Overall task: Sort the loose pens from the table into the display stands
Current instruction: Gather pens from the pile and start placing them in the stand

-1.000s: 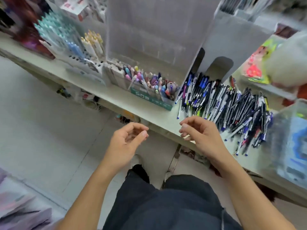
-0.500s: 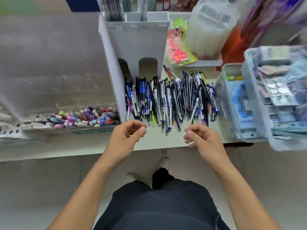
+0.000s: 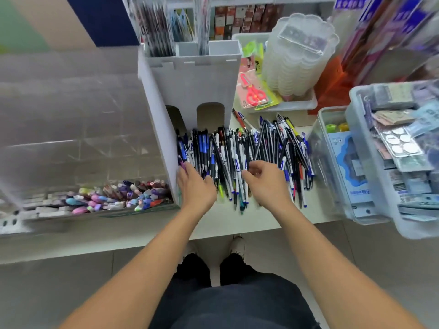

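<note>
A big heap of loose pens (image 3: 240,150), mostly black, white and blue, lies on the pale table (image 3: 237,224) in front of a grey display stand (image 3: 192,84) with two arched openings. My left hand (image 3: 196,186) rests on the pile's left edge with its fingers stretched over the pens beside the stand's side wall. My right hand (image 3: 263,178) sits over the middle of the pile, fingers curled down among the pens; whether it grips one is hidden. Tall packaged pens stand in the stand's top slots (image 3: 161,27).
A clear acrylic case (image 3: 78,129) with coloured markers (image 3: 123,193) stands at the left. Clear plastic bins (image 3: 370,162) crowd the right edge. A white tray (image 3: 285,105) with scissors packs and stacked tubs sits behind. The table's front edge is near my legs.
The view swung from the left shelf to face the pen pile. Both hands moved forward from the table's edge onto the pens.
</note>
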`<control>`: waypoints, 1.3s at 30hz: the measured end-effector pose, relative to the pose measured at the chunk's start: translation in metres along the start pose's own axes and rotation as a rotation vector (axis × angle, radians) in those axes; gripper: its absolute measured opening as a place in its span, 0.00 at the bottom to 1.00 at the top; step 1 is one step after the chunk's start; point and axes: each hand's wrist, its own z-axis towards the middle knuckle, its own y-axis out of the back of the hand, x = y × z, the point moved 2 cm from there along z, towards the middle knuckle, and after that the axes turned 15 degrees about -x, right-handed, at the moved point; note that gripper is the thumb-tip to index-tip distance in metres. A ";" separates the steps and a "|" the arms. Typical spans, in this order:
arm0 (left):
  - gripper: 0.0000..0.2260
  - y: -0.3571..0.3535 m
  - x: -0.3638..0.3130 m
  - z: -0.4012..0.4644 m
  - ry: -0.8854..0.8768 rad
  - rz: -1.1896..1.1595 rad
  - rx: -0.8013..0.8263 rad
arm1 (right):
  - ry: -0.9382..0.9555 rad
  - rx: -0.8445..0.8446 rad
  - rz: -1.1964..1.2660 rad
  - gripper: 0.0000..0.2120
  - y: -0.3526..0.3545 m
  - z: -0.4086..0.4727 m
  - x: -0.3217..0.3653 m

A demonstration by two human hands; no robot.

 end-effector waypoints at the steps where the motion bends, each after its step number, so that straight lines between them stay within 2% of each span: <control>1: 0.34 -0.005 -0.001 0.009 0.062 -0.011 0.002 | -0.006 0.008 -0.038 0.20 -0.009 0.009 0.005; 3: 0.36 -0.015 -0.001 0.023 0.169 -0.053 -0.001 | -0.067 0.045 -0.084 0.21 -0.030 0.024 0.008; 5: 0.38 -0.023 0.002 0.034 0.256 -0.065 -0.029 | -0.115 0.019 -0.133 0.15 -0.048 0.034 0.007; 9: 0.40 -0.034 0.004 0.040 0.259 0.074 -0.087 | -0.158 -0.101 -0.142 0.23 -0.065 0.044 -0.001; 12: 0.33 -0.036 0.001 0.043 0.224 0.119 -0.139 | -0.167 -0.085 -0.071 0.21 -0.074 0.047 -0.005; 16: 0.25 -0.033 0.002 0.050 0.219 0.106 -0.116 | -0.165 -0.039 0.019 0.23 -0.084 0.047 -0.006; 19: 0.20 -0.031 0.007 0.053 0.219 0.058 -0.115 | -0.177 -0.014 0.034 0.19 -0.089 0.050 0.000; 22: 0.28 -0.030 0.007 0.055 0.297 -0.071 -0.075 | -0.115 0.058 -0.060 0.24 -0.091 0.056 0.009; 25: 0.40 -0.032 0.002 0.064 0.424 -0.221 -0.021 | -0.087 0.076 -0.159 0.19 -0.087 0.065 0.019; 27: 0.40 -0.032 0.000 0.071 0.439 -0.237 -0.016 | -0.082 0.018 -0.143 0.15 -0.078 0.071 0.022; 31: 0.45 -0.031 0.000 0.081 0.362 -0.085 -0.002 | 0.042 -0.126 -0.130 0.18 -0.059 0.068 0.021; 33: 0.42 -0.030 0.000 0.084 0.330 -0.016 0.020 | 0.121 -0.135 -0.142 0.17 -0.059 0.060 0.019; 36: 0.40 -0.031 -0.003 0.080 0.284 0.063 -0.039 | 0.205 -0.127 -0.198 0.17 -0.059 0.048 0.008; 39: 0.42 -0.041 -0.009 0.070 0.200 0.154 -0.090 | 0.139 -0.371 -0.262 0.25 -0.024 0.062 -0.018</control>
